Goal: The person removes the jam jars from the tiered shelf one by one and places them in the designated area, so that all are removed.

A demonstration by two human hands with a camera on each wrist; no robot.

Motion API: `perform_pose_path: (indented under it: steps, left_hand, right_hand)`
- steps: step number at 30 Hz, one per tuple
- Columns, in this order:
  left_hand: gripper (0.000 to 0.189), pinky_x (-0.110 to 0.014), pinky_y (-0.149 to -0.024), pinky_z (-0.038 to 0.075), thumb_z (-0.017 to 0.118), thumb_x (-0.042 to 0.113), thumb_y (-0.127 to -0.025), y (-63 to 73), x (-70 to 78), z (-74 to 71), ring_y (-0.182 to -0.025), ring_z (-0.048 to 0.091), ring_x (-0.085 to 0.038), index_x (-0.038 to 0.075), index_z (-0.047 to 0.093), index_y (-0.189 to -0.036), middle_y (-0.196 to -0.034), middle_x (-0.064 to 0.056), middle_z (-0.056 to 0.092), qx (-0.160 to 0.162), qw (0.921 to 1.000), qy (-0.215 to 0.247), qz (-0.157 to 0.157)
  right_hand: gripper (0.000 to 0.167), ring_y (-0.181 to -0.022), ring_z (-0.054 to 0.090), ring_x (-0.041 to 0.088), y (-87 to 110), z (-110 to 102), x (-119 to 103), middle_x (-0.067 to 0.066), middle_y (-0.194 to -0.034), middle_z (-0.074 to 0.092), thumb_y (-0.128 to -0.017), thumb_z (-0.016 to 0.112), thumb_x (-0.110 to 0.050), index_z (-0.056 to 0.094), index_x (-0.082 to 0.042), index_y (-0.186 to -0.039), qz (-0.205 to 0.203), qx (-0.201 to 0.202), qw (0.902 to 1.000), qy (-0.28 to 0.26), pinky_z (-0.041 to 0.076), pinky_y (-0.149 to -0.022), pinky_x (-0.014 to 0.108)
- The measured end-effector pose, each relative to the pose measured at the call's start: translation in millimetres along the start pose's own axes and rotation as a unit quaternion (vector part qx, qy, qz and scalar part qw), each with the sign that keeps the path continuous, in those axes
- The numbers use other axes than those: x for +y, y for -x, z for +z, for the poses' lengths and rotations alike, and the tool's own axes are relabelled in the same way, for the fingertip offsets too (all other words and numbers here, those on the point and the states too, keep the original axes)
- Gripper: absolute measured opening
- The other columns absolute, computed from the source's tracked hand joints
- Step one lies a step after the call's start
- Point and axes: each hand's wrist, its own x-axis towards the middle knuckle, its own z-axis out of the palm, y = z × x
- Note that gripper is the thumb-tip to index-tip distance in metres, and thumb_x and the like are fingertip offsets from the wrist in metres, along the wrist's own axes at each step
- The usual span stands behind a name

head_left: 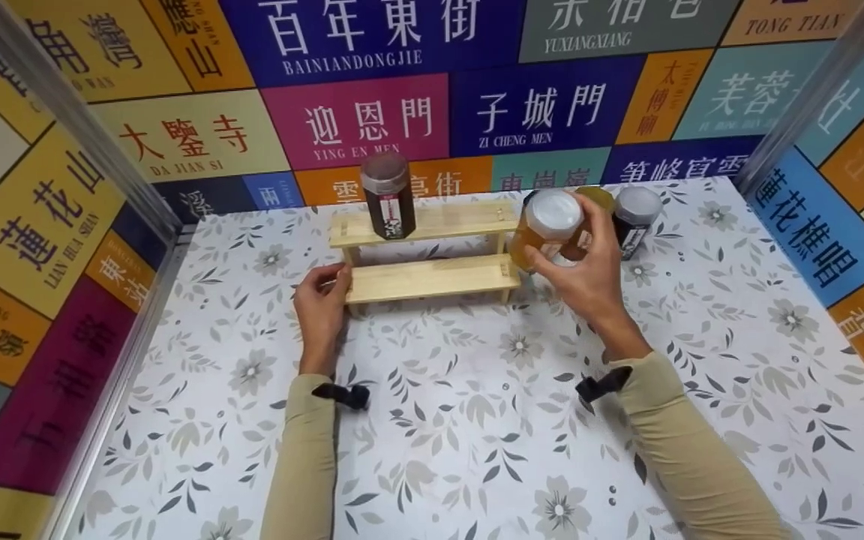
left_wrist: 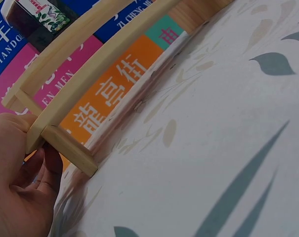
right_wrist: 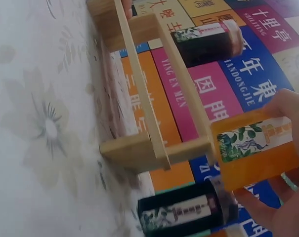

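Note:
A two-tier wooden shelf (head_left: 432, 279) stands on the table, and my left hand (head_left: 322, 306) grips the left end of its lower board. In the left wrist view the thumb and curled fingers of that hand (left_wrist: 21, 173) close around the board's end beside a leg. My right hand (head_left: 589, 266) holds an orange jar (right_wrist: 253, 148) with a pale lid (head_left: 554, 212), up off the table at the shelf's right end. On the left part of the upper board stands a dark jar (head_left: 389, 199) with a label.
Behind and right of my right hand stand more jars, including a dark one (head_left: 636, 221) with a pale lid and one with a yellowish lid (head_left: 595, 197). A floral cloth (head_left: 462, 420) covers the table. Colourful lettered panels (head_left: 357, 120) wall in the back and sides.

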Motion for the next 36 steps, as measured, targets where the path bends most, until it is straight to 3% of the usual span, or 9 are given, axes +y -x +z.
perform_pose_path:
  steps: [4, 8, 12, 19, 31, 36]
  left_hand:
    - [0.023, -0.019, -0.073, 0.061, 0.079, 0.026, -0.102, 0.2, 1.2, 0.0, -0.096, 0.074, -0.020, 0.008, 0.080, -0.116, -0.114, -0.012, 0.075, -0.001, 1.0000, -0.003, 0.003]
    - [0.024, -0.018, -0.073, 0.059, 0.078, 0.026, -0.102, 2.1, 1.2, -1.8, -0.099, 0.074, -0.024, 0.008, 0.080, -0.117, -0.115, -0.013, 0.075, -0.004, 1.0000, -0.006, 0.004]
    - [0.025, -0.018, -0.075, 0.060, 0.078, 0.027, -0.103, 3.3, -0.5, -2.7, -0.102, 0.075, -0.025, 0.008, 0.079, -0.119, -0.117, -0.013, 0.074, -0.010, 0.9999, -0.005, 0.002]
    - [0.023, -0.020, -0.077, 0.061, 0.077, 0.027, -0.103, 2.1, 0.7, -1.4, -0.100, 0.076, -0.023, 0.009, 0.079, -0.117, -0.116, -0.012, 0.074, -0.008, 0.9999, -0.005, 0.005]
    - [0.023, -0.019, -0.077, 0.061, 0.078, 0.023, -0.102, 0.8, 3.9, 0.0, -0.100, 0.075, -0.023, 0.006, 0.079, -0.117, -0.116, -0.014, 0.074, -0.004, 1.0000, 0.002, 0.007]
    - [0.023, -0.018, -0.080, 0.059, 0.077, 0.023, -0.102, 1.3, 2.4, -0.1, -0.102, 0.074, -0.023, 0.006, 0.079, -0.117, -0.117, -0.014, 0.074, -0.001, 1.0000, -0.003, 0.009]
  right_hand:
    - [0.088, -0.117, 0.058, 0.016, 5.8, -17, 27, 0.009, -0.140, 0.059, -0.078, 0.099, -0.011, 0.054, -0.012, -0.153, 0.023, -0.025, 0.9980, 0.053, 0.064, -0.081, 0.024]
    - [0.085, -0.118, 0.058, 0.019, 11.1, -27, 45, 0.009, -0.137, 0.060, -0.079, 0.099, -0.015, 0.052, -0.012, -0.150, 0.061, -0.073, 0.9924, 0.078, 0.065, -0.088, 0.034]
    - [0.085, -0.121, 0.059, 0.025, 12.8, -30, 57, 0.011, -0.136, 0.061, -0.080, 0.098, -0.020, 0.048, -0.010, -0.148, 0.091, -0.099, 0.9869, 0.089, 0.057, -0.096, 0.043]
    - [0.088, -0.123, 0.060, 0.033, 9.9, -29, 62, 0.017, -0.137, 0.060, -0.081, 0.099, -0.023, 0.044, -0.007, -0.147, 0.106, -0.087, 0.9860, 0.095, 0.052, -0.102, 0.056]
    - [0.086, -0.129, 0.056, 0.035, 4.9, -39, 62, 0.021, -0.142, 0.054, -0.084, 0.094, -0.016, 0.038, -0.005, -0.148, 0.137, -0.068, 0.9823, 0.108, 0.046, -0.115, 0.056]
    - [0.086, -0.127, 0.056, 0.034, 4.6, -40, 65, 0.021, -0.141, 0.054, -0.084, 0.095, -0.017, 0.040, -0.002, -0.148, 0.125, -0.060, 0.9848, 0.104, 0.046, -0.115, 0.055]
